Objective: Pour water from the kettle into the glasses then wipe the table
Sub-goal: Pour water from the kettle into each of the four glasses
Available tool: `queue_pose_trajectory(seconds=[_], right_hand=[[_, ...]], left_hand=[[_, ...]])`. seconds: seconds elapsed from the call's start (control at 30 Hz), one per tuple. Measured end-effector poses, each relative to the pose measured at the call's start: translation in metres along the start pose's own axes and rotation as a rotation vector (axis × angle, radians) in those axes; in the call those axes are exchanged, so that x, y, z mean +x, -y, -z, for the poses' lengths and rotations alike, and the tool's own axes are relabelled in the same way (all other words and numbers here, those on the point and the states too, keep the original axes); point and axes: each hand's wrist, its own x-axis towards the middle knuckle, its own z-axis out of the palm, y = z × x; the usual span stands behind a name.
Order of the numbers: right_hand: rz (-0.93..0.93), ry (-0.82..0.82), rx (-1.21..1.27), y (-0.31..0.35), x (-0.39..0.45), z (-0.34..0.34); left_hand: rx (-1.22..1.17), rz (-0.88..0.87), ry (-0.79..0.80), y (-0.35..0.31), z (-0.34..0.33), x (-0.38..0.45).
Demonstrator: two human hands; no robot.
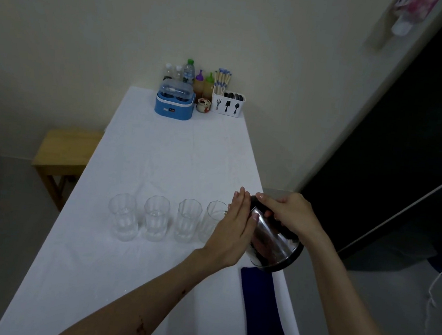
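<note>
Several clear glasses stand in a row across the white table; the rightmost glass is partly hidden behind my left hand. A steel kettle is tilted toward that glass, lifted off the table. My right hand grips the kettle's black handle at the top. With its fingers straight, my left hand presses flat against the kettle's left side. The spout is hidden behind my left hand, and no water stream shows. A dark blue cloth lies flat near the table's right edge, below the kettle.
At the table's far end stand a blue container, bottles, sauce bottles, a small cup and a white cutlery holder. A wooden stool is left of the table. A dark doorway opens on the right.
</note>
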Motion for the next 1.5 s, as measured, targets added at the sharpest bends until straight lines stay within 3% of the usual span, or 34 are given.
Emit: queue_pose_trajectory(seconds=[0.33, 0.97, 1.33, 1.5], right_hand=[[0.004, 0.004, 0.006, 0.002, 0.0, -0.001], [0.008, 0.001, -0.004, 0.001, -0.001, -0.003], [-0.001, -0.008, -0.004, -0.001, -0.003, -0.004], [0.003, -0.024, 0.008, -0.001, -0.006, -0.004]], left_hand=[[0.095, -0.056, 0.094, -0.002, 0.005, -0.004], [0.106, -0.072, 0.104, 0.003, 0.005, -0.003], [0.04, -0.019, 0.013, 0.007, -0.001, 0.0], [0.083, -0.058, 0.093, 0.005, 0.001, -0.002]])
